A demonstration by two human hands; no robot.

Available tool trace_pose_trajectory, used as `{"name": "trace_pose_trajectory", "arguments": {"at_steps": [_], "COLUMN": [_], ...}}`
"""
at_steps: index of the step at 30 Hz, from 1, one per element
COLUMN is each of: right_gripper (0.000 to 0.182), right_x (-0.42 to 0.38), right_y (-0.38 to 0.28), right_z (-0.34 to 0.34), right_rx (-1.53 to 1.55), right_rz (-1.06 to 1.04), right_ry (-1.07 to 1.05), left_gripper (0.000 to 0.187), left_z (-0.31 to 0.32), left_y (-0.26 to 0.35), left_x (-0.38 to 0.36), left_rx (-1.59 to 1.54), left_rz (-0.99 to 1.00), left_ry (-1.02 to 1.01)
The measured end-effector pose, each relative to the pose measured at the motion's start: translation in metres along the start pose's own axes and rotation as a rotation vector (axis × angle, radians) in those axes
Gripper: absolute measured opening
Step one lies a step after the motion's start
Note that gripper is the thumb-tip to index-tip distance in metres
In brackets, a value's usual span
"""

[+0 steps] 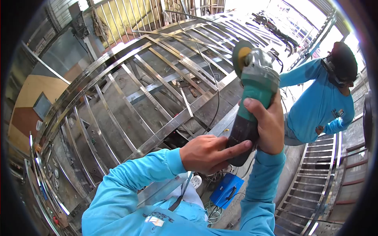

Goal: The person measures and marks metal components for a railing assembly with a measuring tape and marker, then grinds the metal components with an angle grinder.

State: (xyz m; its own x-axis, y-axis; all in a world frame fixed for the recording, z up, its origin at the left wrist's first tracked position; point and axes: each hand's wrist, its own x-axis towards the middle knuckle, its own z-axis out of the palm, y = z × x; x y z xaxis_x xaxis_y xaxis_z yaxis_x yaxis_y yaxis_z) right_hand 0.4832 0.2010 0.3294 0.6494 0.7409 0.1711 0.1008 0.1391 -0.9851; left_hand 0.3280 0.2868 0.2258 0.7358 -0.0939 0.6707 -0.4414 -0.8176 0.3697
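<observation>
An angle grinder (258, 84) with a green body and black rear handle is raised in front of me, its disc (241, 57) at the upper end. My right hand (269, 124) wraps around the green body, the thumb lying across the front. Lower down, my left hand (208, 153) is at the black rear handle, with its index finger stretched across it and the other fingers curled, partly hidden. Beyond the grinder lies a large frame of shiny metal bars (157, 137). The disc is apart from the bars.
A co-worker in a blue shirt (319, 102) stands at the right. Below that person is a ladder-like metal frame (307, 181). A blue box-shaped machine (227, 190) with cables sits near my feet. A black cable (214, 78) runs over the bars. Metal lengths (49, 196) lie at the lower left.
</observation>
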Motion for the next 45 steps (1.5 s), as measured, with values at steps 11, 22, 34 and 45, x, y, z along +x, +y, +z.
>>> {"name": "trace_pose_trajectory", "arguments": {"at_steps": [11,22,34,45], "right_gripper": [0.066,0.044,0.037,0.019], "right_x": [0.052,0.104,0.122,-0.105], "right_y": [0.052,0.32,0.264,0.148], "right_z": [0.099,0.128,0.059,-0.138], "right_rx": [0.491,-1.035,-0.64,0.204], "right_rz": [0.023,0.336,0.333,0.406], "right_ry": [-0.357,-0.346,-0.675,0.145], "left_gripper": [0.1,0.057,0.048,0.05], "left_z": [-0.048,-0.069,-0.043,0.06], "left_y": [-0.014,-0.046,-0.048,-0.156], "left_x": [-0.051,-0.142,-0.183,-0.112], "left_rx": [-1.454,-0.586,-0.628,-0.093], "left_rz": [-0.82,-1.052,-1.138,-1.057], "left_ry": [0.494,0.803,0.776,0.256]}}
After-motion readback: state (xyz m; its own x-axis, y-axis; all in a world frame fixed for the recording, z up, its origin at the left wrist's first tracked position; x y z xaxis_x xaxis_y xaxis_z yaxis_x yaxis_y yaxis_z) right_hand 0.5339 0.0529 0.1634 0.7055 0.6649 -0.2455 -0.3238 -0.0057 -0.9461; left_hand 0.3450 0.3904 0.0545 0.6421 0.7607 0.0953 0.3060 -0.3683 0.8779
